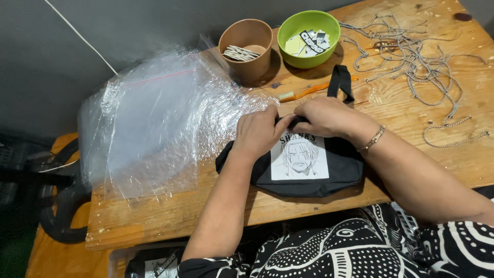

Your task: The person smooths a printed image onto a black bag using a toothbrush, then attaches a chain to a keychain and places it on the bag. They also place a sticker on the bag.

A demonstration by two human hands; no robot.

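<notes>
Both hands pinch the top edge of a small black pouch (309,170) at the near edge of the wooden table (154,216): left hand (259,131) and right hand (324,116) closed on the fabric (white printed panel facing up). The stack of clear plastic bags (149,118) at left overhangs and could slide off if nudged.

Plastic bags (149,118), bowls (309,38), chains (417,56)

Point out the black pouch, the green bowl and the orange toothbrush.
black pouch (342,167): head view, on its plain black right side.
green bowl (303,61): head view, on its front outer wall.
orange toothbrush (314,90): head view, on its handle.
</notes>
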